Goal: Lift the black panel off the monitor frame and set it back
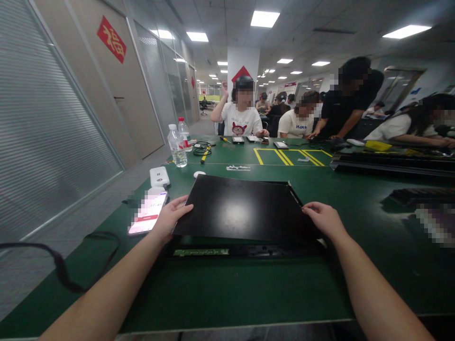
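A flat black panel (241, 208) is held a little above a black chassis (249, 250) on the green table (220, 289). My left hand (169, 219) grips the panel's left edge, thumb on top and fingers under it. My right hand (324, 219) grips its right edge the same way. The panel's near edge is lifted, showing a green circuit strip (201, 252) in the chassis below.
A phone (148, 213) lies left of the panel, with a white device (159, 176) and two water bottles (177, 146) behind it. A black cable (60, 265) loops off the left edge. Black units (391, 163) lie at right. Several people sit at the far side.
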Tool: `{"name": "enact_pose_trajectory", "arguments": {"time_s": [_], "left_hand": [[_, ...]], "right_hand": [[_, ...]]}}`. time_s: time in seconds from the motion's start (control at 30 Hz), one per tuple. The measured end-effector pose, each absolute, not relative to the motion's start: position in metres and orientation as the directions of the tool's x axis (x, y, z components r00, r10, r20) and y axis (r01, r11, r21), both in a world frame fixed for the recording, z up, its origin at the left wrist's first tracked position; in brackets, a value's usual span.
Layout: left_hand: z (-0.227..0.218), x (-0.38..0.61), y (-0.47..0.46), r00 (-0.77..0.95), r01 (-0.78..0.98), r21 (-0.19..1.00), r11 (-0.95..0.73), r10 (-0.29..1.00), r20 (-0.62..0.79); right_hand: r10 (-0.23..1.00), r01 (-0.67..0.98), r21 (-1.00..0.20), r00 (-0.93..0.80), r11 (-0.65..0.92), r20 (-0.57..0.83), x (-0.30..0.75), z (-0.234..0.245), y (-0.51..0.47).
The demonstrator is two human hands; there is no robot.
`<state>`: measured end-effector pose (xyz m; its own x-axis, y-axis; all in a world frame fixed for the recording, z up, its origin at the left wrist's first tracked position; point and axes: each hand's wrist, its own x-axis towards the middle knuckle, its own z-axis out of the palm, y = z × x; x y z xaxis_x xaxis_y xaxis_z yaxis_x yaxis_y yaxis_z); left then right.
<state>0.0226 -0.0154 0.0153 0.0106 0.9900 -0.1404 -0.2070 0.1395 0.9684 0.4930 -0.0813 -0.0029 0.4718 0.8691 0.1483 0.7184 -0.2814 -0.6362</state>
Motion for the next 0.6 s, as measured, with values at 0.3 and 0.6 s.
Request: {"name": "enact_pose_trajectory", "arguments": {"time_s": [0.3,0.6], "left_hand": [[0.0136,0.0222,-0.0158,0.039,-0.2,0.971,0.13,0.991,-0.125],[0.0163,0.0226,-0.0179,0.038,-0.169,0.978,0.119,0.993,-0.114]], "right_hand": [[0.857,0.683,-0.665,0.5,-0.303,0.123,0.491,-0.0032,-0.0808],[0.856,0.681,-0.669,0.501,-0.298,0.13,0.494,-0.0044,-0.0801]]}}
